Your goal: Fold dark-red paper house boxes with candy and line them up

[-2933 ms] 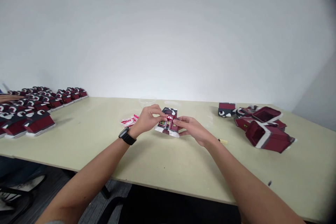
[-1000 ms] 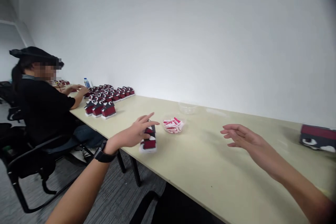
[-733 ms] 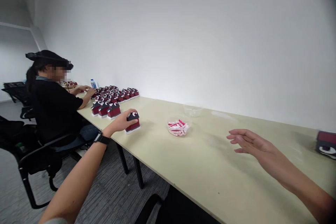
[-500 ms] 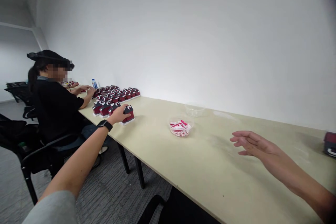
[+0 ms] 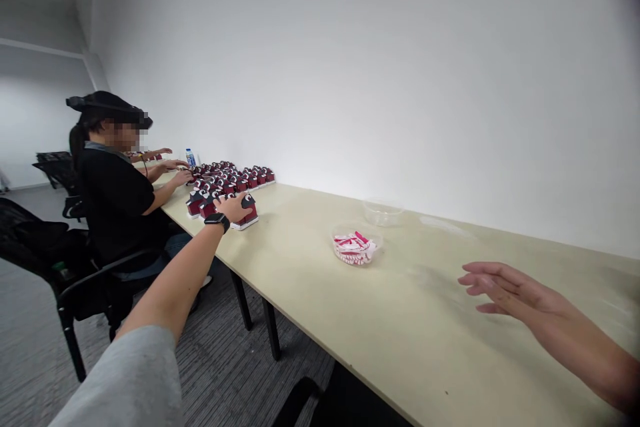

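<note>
Beside box rows (image 5: 227, 181), left hand (image 5: 234, 205) holds a red box (image 5: 249, 210), print unreadable.

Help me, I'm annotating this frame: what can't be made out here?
Head view:
- Dark-red house-shaped paper box: left hand covers its near side; gripped or merely touched, unclear.
- Red-and-white wrapped pieces in the clear plastic bowl: too small to identify.
- White bottle by the other person: too small, label unreadable.

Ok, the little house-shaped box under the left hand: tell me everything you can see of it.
The house-shaped box looks like printed card: dark red walls, black roof with white marks, white base strip. It stands upright on the table near the front edge, beside the rows of like boxes. The left hand covers its roof; grip unclear.
</note>
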The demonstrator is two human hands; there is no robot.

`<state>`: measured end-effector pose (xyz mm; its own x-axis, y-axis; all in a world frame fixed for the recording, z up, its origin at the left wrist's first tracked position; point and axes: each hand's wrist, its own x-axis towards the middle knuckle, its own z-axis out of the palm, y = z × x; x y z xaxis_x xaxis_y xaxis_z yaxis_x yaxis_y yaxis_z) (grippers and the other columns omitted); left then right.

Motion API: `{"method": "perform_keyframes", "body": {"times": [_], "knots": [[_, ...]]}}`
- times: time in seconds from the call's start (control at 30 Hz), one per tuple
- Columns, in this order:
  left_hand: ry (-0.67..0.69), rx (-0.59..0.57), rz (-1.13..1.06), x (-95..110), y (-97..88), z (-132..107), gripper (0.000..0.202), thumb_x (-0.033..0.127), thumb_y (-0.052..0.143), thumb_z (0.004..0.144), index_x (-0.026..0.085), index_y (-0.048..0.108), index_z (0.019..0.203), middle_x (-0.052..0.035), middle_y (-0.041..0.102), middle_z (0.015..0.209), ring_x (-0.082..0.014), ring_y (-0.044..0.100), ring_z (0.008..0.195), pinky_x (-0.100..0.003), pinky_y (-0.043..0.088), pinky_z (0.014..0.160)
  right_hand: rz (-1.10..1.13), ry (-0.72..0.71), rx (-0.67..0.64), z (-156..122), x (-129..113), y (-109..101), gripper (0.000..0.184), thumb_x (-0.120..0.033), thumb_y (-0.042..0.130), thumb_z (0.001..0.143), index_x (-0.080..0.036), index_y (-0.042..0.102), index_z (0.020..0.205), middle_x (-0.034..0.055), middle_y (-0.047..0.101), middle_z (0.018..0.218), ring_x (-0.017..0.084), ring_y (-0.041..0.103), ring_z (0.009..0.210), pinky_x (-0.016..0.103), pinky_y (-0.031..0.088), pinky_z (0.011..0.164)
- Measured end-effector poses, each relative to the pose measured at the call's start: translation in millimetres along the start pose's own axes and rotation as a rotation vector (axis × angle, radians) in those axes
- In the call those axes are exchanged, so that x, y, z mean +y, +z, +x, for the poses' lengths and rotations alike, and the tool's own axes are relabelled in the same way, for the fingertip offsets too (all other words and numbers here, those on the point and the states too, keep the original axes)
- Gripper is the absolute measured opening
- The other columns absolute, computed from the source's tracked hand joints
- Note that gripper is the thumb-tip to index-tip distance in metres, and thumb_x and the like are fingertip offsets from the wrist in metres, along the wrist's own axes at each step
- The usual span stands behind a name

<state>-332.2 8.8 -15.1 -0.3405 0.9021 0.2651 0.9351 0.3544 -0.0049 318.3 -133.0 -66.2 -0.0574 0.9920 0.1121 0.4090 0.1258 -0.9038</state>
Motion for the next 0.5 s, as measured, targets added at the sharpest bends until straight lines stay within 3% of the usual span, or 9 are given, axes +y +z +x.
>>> {"method": "perform_keyframes", "body": {"times": [0.13, 0.27, 0.43, 0.5], "knots": [[-0.003, 0.006, 0.026, -7.1, 3.8, 6.6, 0.085, 0.068, 0.056, 0.087, 0.025, 0.037, 0.159, -0.0241, 0.038, 0.160, -0.0613, 0.024, 0.144, -0.074, 0.013, 0.113, 0.003, 0.001, -0.029, -0.5, 1.5, 1.7, 0.064, -0.081, 0.063, 0.080, -0.034, 0.065, 0.123, 0.0093, 0.071, 0.128, 0.036, 0.066, 0.120, 0.051, 0.062, 0.098], [0.000, 0.003, 0.020, -9.9, 5.4, 13.2, 0.085, 0.067, 0.060, 0.085, 0.026, 0.040, 0.156, -0.0240, 0.045, 0.155, -0.0598, 0.031, 0.142, -0.074, 0.016, 0.112, -0.005, -0.006, -0.034, -0.1, 3.0, 3.1, 0.063, -0.081, 0.063, 0.080, -0.035, 0.065, 0.123, 0.0083, 0.071, 0.128, 0.034, 0.067, 0.119, 0.047, 0.063, 0.094], [-0.004, 0.032, -0.006, -12.9, -2.1, 23.3, 0.087, 0.072, 0.060, 0.081, 0.028, 0.044, 0.154, -0.0204, 0.027, 0.167, -0.0617, 0.025, 0.145, -0.074, 0.016, 0.113, 0.014, -0.027, -0.043, 2.2, 7.1, 6.0, 0.061, -0.078, 0.064, 0.082, -0.032, 0.067, 0.122, 0.0094, 0.072, 0.124, 0.033, 0.068, 0.116, 0.044, 0.064, 0.090], [0.009, 0.022, -0.034, -16.6, -7.0, 28.7, 0.095, 0.076, 0.060, 0.078, 0.025, 0.041, 0.156, -0.0235, 0.032, 0.164, -0.0610, 0.031, 0.142, -0.075, 0.020, 0.111, 0.019, -0.024, -0.049, 2.8, 8.8, 7.1, 0.060, -0.077, 0.064, 0.083, -0.031, 0.067, 0.123, 0.0099, 0.073, 0.123, 0.033, 0.069, 0.114, 0.043, 0.064, 0.090]]}}
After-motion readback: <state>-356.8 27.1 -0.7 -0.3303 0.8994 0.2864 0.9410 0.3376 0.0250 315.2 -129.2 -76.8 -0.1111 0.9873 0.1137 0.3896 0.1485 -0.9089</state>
